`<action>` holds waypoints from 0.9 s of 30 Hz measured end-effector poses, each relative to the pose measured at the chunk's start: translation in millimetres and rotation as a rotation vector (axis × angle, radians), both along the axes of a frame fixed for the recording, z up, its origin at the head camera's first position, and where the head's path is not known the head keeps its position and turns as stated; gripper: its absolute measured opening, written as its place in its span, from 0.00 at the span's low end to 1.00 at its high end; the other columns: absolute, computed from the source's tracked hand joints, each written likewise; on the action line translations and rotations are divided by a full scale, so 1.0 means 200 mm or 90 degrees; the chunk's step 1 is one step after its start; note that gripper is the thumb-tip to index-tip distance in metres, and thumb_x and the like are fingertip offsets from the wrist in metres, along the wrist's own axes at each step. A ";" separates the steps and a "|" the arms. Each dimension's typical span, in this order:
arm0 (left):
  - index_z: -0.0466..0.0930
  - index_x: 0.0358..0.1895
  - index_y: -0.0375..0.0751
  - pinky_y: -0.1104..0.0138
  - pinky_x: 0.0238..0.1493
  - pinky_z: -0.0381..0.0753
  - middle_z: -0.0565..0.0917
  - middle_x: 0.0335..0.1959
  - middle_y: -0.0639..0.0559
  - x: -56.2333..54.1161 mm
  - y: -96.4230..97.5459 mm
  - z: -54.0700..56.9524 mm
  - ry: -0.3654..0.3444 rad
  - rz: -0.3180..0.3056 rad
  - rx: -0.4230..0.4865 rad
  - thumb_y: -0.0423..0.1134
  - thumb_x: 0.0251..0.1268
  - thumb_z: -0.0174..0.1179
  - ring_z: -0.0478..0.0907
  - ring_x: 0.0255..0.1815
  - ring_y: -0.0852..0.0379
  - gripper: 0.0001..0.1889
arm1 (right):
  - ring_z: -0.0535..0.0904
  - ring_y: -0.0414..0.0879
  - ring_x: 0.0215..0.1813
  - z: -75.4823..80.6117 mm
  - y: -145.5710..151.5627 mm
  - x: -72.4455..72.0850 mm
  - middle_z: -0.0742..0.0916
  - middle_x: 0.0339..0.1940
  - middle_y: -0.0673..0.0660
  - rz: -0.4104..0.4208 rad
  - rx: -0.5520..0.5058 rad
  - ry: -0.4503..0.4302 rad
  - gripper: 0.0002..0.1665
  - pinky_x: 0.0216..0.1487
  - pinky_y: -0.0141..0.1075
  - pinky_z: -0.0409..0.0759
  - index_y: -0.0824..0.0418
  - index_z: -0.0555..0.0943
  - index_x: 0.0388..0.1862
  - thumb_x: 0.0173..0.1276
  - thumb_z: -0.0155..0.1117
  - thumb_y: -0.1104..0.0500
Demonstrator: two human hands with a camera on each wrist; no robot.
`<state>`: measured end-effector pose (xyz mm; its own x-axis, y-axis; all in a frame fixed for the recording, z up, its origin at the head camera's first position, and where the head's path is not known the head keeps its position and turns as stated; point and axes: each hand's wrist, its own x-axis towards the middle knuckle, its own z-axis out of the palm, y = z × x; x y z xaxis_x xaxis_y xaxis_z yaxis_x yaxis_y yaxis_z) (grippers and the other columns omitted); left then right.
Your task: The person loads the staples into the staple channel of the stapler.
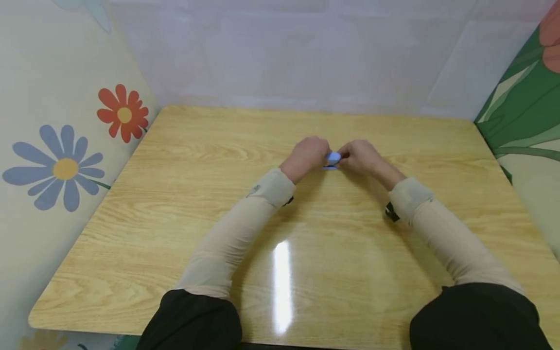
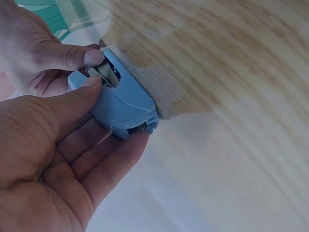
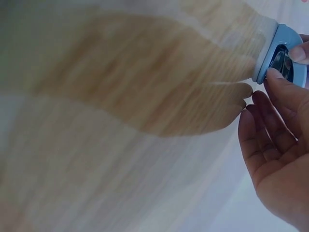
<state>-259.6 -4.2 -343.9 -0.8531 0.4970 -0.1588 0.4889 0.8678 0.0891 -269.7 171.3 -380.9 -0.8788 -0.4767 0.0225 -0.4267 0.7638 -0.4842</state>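
A small light-blue stapler with a rounded body is between both hands, low over the wooden table or touching it. In the left wrist view, a metal part shows in an opening of the stapler. My left hand grips the body, thumb beside the opening and fingers curled along the other side. From the right, my right hand pinches the end near the metal part, its thumb at the opening. The right wrist view shows the stapler only at its right edge, partly covered by fingers.
The wood-grain table stretches around the hands, with a bright light reflection near its front edge. A white covering hangs behind it. Flower-patterned walls stand at the left and right sides.
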 end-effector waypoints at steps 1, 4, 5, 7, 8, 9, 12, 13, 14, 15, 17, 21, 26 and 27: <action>0.88 0.41 0.42 0.60 0.46 0.84 0.86 0.39 0.47 0.00 0.00 0.00 0.002 -0.001 0.000 0.41 0.71 0.63 0.74 0.37 0.55 0.07 | 0.87 0.59 0.51 0.00 0.00 0.00 0.91 0.45 0.63 -0.002 -0.002 -0.001 0.12 0.58 0.52 0.81 0.67 0.89 0.45 0.66 0.72 0.61; 0.88 0.41 0.43 0.61 0.45 0.82 0.86 0.38 0.48 0.00 0.00 -0.01 0.000 0.000 0.009 0.40 0.72 0.63 0.74 0.36 0.54 0.07 | 0.86 0.60 0.52 -0.01 0.00 0.00 0.91 0.45 0.64 0.000 0.000 -0.004 0.13 0.59 0.52 0.81 0.68 0.88 0.46 0.66 0.72 0.61; 0.88 0.40 0.43 0.62 0.43 0.81 0.86 0.38 0.48 -0.01 0.00 -0.01 -0.004 -0.002 0.014 0.40 0.72 0.63 0.73 0.35 0.54 0.07 | 0.86 0.60 0.52 -0.01 0.00 0.00 0.91 0.45 0.65 0.002 0.001 -0.005 0.13 0.60 0.52 0.81 0.68 0.88 0.46 0.66 0.72 0.61; 0.88 0.40 0.42 0.62 0.41 0.79 0.86 0.37 0.47 -0.01 -0.01 -0.02 -0.015 -0.007 0.030 0.39 0.72 0.62 0.72 0.34 0.54 0.07 | 0.86 0.60 0.52 -0.01 0.00 0.00 0.91 0.46 0.65 0.007 0.002 -0.010 0.13 0.60 0.52 0.81 0.69 0.88 0.46 0.66 0.71 0.61; 0.88 0.39 0.41 0.63 0.41 0.78 0.86 0.37 0.47 -0.01 -0.02 -0.03 -0.019 -0.012 0.038 0.39 0.72 0.62 0.72 0.34 0.54 0.07 | 0.86 0.60 0.51 -0.02 0.00 0.00 0.91 0.46 0.66 0.009 0.003 -0.013 0.13 0.59 0.53 0.81 0.69 0.88 0.46 0.66 0.71 0.61; 0.88 0.40 0.41 0.63 0.41 0.78 0.87 0.37 0.47 -0.02 -0.03 -0.04 -0.020 -0.018 0.049 0.39 0.73 0.62 0.72 0.34 0.54 0.07 | 0.86 0.60 0.51 -0.02 0.00 0.00 0.91 0.45 0.66 0.010 0.003 -0.016 0.13 0.59 0.53 0.81 0.69 0.88 0.46 0.67 0.71 0.61; 0.88 0.42 0.41 0.63 0.44 0.79 0.89 0.40 0.47 -0.04 -0.05 -0.06 -0.017 -0.046 0.088 0.39 0.74 0.61 0.74 0.35 0.54 0.08 | 0.86 0.59 0.49 -0.02 0.02 0.00 0.91 0.44 0.65 0.000 0.001 -0.020 0.12 0.58 0.53 0.82 0.68 0.88 0.45 0.67 0.70 0.61; 0.88 0.44 0.41 0.62 0.46 0.80 0.89 0.43 0.47 -0.04 -0.06 -0.06 -0.020 -0.052 0.102 0.39 0.75 0.60 0.76 0.37 0.54 0.08 | 0.86 0.59 0.48 -0.02 0.02 0.01 0.91 0.44 0.65 -0.005 -0.001 -0.021 0.11 0.57 0.52 0.82 0.67 0.88 0.45 0.67 0.70 0.61; 0.88 0.47 0.42 0.62 0.48 0.80 0.89 0.45 0.47 -0.05 -0.08 -0.07 -0.022 -0.056 0.115 0.40 0.75 0.59 0.77 0.38 0.54 0.09 | 0.86 0.58 0.48 -0.01 0.03 0.01 0.91 0.43 0.64 -0.009 -0.003 -0.021 0.11 0.57 0.52 0.82 0.67 0.88 0.44 0.67 0.69 0.61; 0.88 0.51 0.43 0.62 0.50 0.81 0.89 0.48 0.47 -0.05 -0.09 -0.07 -0.028 -0.057 0.129 0.40 0.76 0.59 0.78 0.40 0.54 0.11 | 0.85 0.57 0.47 -0.01 0.03 0.01 0.91 0.43 0.63 -0.012 -0.004 -0.020 0.10 0.57 0.52 0.81 0.66 0.88 0.44 0.68 0.69 0.61; 0.86 0.57 0.43 0.62 0.53 0.82 0.88 0.53 0.47 -0.07 -0.10 -0.07 -0.040 -0.057 0.151 0.41 0.76 0.58 0.80 0.43 0.54 0.13 | 0.85 0.57 0.47 -0.01 0.04 0.01 0.91 0.42 0.63 -0.017 -0.005 -0.019 0.10 0.56 0.51 0.81 0.65 0.88 0.44 0.68 0.69 0.60; 0.84 0.60 0.43 0.62 0.54 0.82 0.88 0.55 0.46 -0.07 -0.12 -0.08 -0.059 -0.053 0.173 0.42 0.76 0.58 0.82 0.46 0.53 0.16 | 0.85 0.56 0.47 -0.01 0.04 0.01 0.91 0.43 0.62 -0.018 -0.002 -0.023 0.10 0.56 0.51 0.81 0.65 0.88 0.44 0.69 0.69 0.60; 0.77 0.68 0.45 0.59 0.57 0.82 0.84 0.62 0.46 -0.04 -0.14 -0.08 -0.058 -0.022 0.153 0.48 0.75 0.59 0.81 0.52 0.52 0.23 | 0.86 0.57 0.49 0.00 0.05 0.04 0.90 0.47 0.64 0.002 0.028 -0.028 0.17 0.56 0.51 0.83 0.67 0.84 0.53 0.71 0.68 0.58; 0.74 0.71 0.46 0.58 0.58 0.82 0.82 0.65 0.47 -0.03 -0.15 -0.08 -0.056 -0.007 0.147 0.50 0.75 0.59 0.81 0.55 0.51 0.26 | 0.85 0.58 0.52 0.01 0.05 0.05 0.89 0.51 0.65 0.001 0.035 -0.034 0.20 0.57 0.52 0.83 0.67 0.82 0.57 0.72 0.67 0.56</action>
<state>-265.6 -34.4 -360.3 -0.8355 0.5378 -0.1129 0.4797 0.8141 0.3273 -259.4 181.9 -378.3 -0.8771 -0.4776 -0.0503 -0.4031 0.7891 -0.4635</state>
